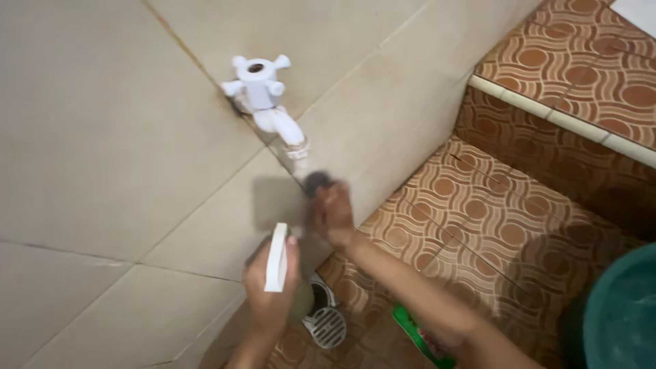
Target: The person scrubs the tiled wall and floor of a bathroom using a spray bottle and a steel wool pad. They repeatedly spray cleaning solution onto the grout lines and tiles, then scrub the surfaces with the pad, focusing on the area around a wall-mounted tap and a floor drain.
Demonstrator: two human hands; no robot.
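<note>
My left hand holds a flat white rectangular object upright, close to the beige tiled wall. My right hand is blurred and grips a small dark round thing pressed against the wall, just below the white plastic tap. The tap has a cross-shaped handle and its spout points down toward my right hand.
The floor has brown patterned tiles, with a metal drain grate under my hands. A raised tiled step runs at the upper right. A green bucket stands at the lower right. A green packet lies under my right forearm.
</note>
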